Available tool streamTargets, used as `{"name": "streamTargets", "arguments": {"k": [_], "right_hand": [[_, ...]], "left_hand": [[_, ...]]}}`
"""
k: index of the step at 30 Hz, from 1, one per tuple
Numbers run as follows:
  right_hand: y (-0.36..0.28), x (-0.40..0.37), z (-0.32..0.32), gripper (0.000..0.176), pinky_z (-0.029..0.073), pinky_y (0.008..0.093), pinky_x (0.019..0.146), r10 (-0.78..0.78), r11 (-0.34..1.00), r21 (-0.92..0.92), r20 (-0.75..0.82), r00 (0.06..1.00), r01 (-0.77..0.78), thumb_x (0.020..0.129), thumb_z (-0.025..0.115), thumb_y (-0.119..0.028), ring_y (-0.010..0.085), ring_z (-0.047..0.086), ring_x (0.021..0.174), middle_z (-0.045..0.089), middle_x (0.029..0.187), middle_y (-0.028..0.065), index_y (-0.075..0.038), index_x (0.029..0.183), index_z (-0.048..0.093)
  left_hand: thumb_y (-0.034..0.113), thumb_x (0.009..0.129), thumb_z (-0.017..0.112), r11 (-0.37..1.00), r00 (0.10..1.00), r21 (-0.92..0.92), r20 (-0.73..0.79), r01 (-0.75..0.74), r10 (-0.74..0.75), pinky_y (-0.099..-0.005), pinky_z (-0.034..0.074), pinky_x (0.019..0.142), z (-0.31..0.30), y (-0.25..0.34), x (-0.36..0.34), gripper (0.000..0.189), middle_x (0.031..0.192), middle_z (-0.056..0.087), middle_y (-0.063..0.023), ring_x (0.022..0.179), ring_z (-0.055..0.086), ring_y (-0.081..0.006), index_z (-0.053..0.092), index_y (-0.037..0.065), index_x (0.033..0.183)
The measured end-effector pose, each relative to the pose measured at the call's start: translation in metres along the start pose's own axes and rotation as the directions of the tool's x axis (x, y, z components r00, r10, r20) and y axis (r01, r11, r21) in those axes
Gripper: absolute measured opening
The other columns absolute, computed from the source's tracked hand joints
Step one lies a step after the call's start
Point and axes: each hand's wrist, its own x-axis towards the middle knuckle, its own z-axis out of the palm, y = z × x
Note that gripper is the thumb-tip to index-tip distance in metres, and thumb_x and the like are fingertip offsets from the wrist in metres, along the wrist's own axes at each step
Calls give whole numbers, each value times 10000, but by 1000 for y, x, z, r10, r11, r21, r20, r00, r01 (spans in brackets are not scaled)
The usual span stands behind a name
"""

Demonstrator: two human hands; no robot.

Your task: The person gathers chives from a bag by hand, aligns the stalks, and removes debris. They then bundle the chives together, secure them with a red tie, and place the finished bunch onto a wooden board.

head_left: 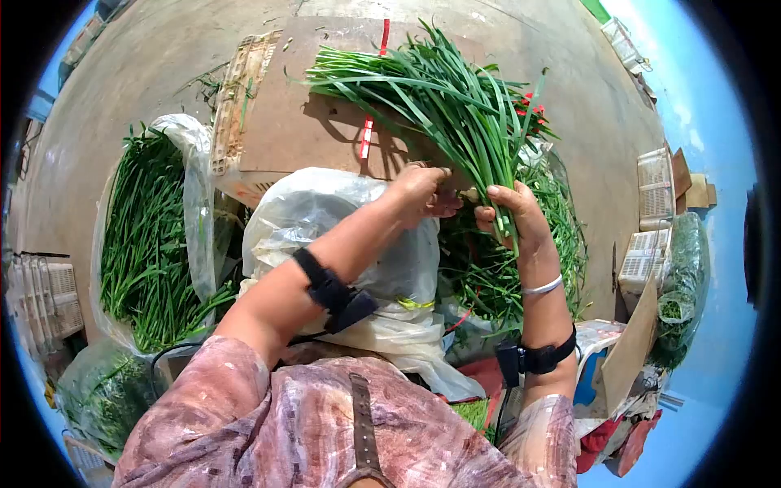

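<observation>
My right hand (521, 213) is wrapped round the stem ends of a bunch of garlic chives (476, 134), whose long flat leaves fan up and away. Close to its left, my left hand (425, 192) has its fingers curled together beside the stems; I cannot tell what is in them. More chives with pale stems (346, 75) lie across the brown board (281, 122) ahead, overlapping the held leaves. A red and white strip (366, 140) runs down the board. Below both hands, loose chives (561, 236) fill the space on the right.
A plastic-lined container of chives (146, 236) stands at the left. White plastic sheeting (325, 203) covers something in front of my body. A plastic crate (244, 89) edges the board. At the right are more crates (655, 187) and a bag of greens (683, 285).
</observation>
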Motion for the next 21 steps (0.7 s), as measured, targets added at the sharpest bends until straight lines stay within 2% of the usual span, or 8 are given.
{"name": "streamTargets", "arguments": {"k": [1,3,8,9,12,15,17,21], "right_hand": [[-3,-4,2,274,436,251,441,-11,999,-34,-12,1000,11,787,622,-80,141,539,554,590,809,100,3,1019,502],[-12,-22,4,287,425,249,441,-41,994,-106,-44,998,36,780,618,-81,139,529,549,588,809,100,6,1028,502],[-45,-127,7,477,440,270,554,-193,885,-464,-281,940,43,728,613,-116,144,521,682,559,901,78,15,1161,466],[-52,-152,5,526,442,274,555,-254,856,-515,-329,910,53,715,616,-117,151,520,678,564,911,89,14,1195,445],[-76,-222,4,553,423,263,512,-352,807,-588,-401,845,57,682,611,-95,142,514,607,558,834,94,37,1187,426],[-89,-276,2,534,383,241,461,-558,646,-762,-437,705,39,681,582,-91,130,469,517,543,751,75,36,1177,432],[-97,-303,7,526,375,232,455,-644,613,-787,-449,619,68,676,564,-70,121,465,516,535,740,71,34,1175,434],[-106,-346,-1,511,373,208,464,-664,493,-870,-397,634,-29,690,555,-44,96,460,525,523,753,34,16,1183,437]], "left_hand": [[155,901,463,1000,1000,-1,7,-9,9,-340,549,580,4,-8,11,185,833,614,-85,660,622,-209,553,35,1009],[183,918,417,959,992,-257,19,-116,125,-371,552,629,19,-16,24,221,839,616,-67,682,624,-220,568,48,1005],[194,922,426,957,972,-232,113,-174,204,-357,539,740,17,-24,29,177,886,613,-35,818,620,-179,576,112,969],[198,912,462,933,967,-333,157,-137,199,-350,543,734,9,-29,40,153,886,606,-51,812,621,-187,570,96,952],[208,908,478,935,940,-281,196,-219,279,-351,545,739,11,-33,37,163,880,608,-67,807,623,-198,566,78,954],[199,916,470,986,983,-131,136,-107,125,-363,523,832,22,-33,40,237,928,632,-122,841,633,-238,576,5,1001],[217,914,472,995,965,-91,252,-50,71,-353,521,828,27,-38,35,272,925,643,-127,804,639,-233,574,-17,1007],[267,880,525,999,914,-19,404,-38,42,-305,495,670,57,-40,-19,288,917,639,-133,781,627,-218,585,22,1020]]}}
